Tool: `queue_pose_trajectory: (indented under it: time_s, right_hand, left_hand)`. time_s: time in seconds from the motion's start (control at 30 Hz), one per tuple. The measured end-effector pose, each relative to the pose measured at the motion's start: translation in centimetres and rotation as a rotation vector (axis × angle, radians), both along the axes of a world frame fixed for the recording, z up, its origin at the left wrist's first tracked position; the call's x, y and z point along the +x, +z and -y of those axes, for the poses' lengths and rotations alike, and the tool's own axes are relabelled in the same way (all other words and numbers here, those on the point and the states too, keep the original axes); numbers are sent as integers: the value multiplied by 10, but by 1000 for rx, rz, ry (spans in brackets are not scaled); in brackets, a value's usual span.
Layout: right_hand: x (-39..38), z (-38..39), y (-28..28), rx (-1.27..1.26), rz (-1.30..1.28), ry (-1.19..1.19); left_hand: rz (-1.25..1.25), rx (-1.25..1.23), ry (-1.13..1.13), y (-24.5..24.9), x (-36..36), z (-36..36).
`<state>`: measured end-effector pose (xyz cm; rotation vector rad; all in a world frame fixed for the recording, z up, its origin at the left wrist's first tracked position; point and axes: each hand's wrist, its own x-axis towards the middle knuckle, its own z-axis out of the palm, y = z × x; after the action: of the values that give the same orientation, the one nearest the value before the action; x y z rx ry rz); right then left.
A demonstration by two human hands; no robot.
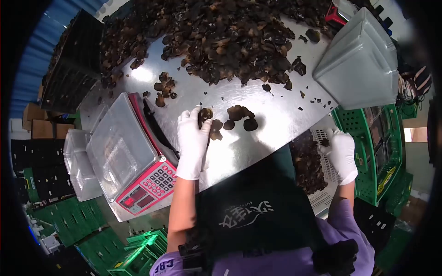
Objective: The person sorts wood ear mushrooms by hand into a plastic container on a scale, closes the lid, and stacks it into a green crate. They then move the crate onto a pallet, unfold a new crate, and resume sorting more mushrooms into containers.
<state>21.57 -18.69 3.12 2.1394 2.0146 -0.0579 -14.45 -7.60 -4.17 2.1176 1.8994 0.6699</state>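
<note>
My left hand point(193, 138), in a white glove, rests on the metal table point(276, 110) with its thumb and fingertips around a dark brown mushroom piece point(206, 115). Just right of it lie a lighter piece point(216, 129) and a small cluster of dark pieces point(239, 112). My right hand point(340, 154), also gloved, is over the edge of a white perforated basket point(322, 198) that holds many dark pieces point(307, 161). Its fingers are curled beside a small dark piece, and the grip is partly hidden.
A large mushroom heap point(230, 41) covers the table's far side. A red scale point(159, 179) carrying clear plastic containers point(122, 142) stands at left. Stacked clear containers point(359, 64) stand at right, above green crates point(368, 152). A black crate point(76, 64) is at upper left.
</note>
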Motion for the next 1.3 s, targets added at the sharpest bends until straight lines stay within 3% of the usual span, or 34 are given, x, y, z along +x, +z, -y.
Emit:
queue_pose_trajectory:
  time_s: [0.07, 0.1, 0.13, 0.17, 0.2, 0.27, 0.33, 0.4, 0.47, 0.53, 0.7, 0.8, 0.9, 1.0, 1.03, 1.1, 1.13, 1.17, 1.23, 1.3]
  right_hand:
    - [-16, -11, -8, 181, -301, 27]
    - [-50, -31, -15, 276, -667, 14]
    - [-70, -42, -21, 297, -847, -1]
    - [-84, -56, -31, 362, -722, 142]
    - [-99, -70, -43, 350, -816, 145]
    - [-131, -91, -54, 308, -923, 89]
    - [-157, -110, -62, 353, -864, 270]
    - [-179, -116, -51, 340, -906, 375]
    - [-192, -120, -48, 326, -943, 481]
    - [-199, -122, -54, 312, -978, 529]
    - [-204, -131, -66, 435, -891, 450]
    - [-210, -146, -73, 490, -818, 551]
    - [-240, -158, -79, 263, -349, 646]
    - [-249, -170, -101, 243, -320, 667]
    - [-233, -168, -82, 185, -504, 663]
    - [-193, -146, -65, 574, -747, 667]
    - [-163, -134, -49, 597, -780, 625]
    - [-128, -115, -31, 471, -994, 515]
    - [-73, -78, -13, 561, -604, 273]
    - [-9, -35, -16, 318, -303, 99]
  left_hand:
    - [-24, 7, 3, -4, 5, -4]
    - [-28, 10, 9, -4, 5, -3]
    - [1, 12, 26, -4, 4, -1]
    - [29, 16, 42, -3, 4, 0]
    - [22, 17, 46, 0, 3, 3]
    - [261, 71, 65, 7, 0, 12]
    - [312, 96, 72, 3, -5, 17]
    - [642, -20, 134, 5, -2, 20]
    - [640, -46, 136, 10, -2, 22]
    - [955, -124, 148, 26, 5, 24]
    - [835, -40, 217, 24, -16, 26]
    - [746, -222, 266, 20, -18, 44]
    - [706, -221, 178, 11, -5, 61]
    - [567, -177, 127, 5, -4, 63]
    - [476, -95, 138, 7, -7, 58]
    - [298, 61, 133, 7, -17, 44]
    - [246, 73, 138, 10, -21, 37]
    - [131, 62, 97, 17, -23, 31]
    - [-52, 26, 2, 21, -26, 21]
    - [-20, -16, 4, 22, -21, 14]
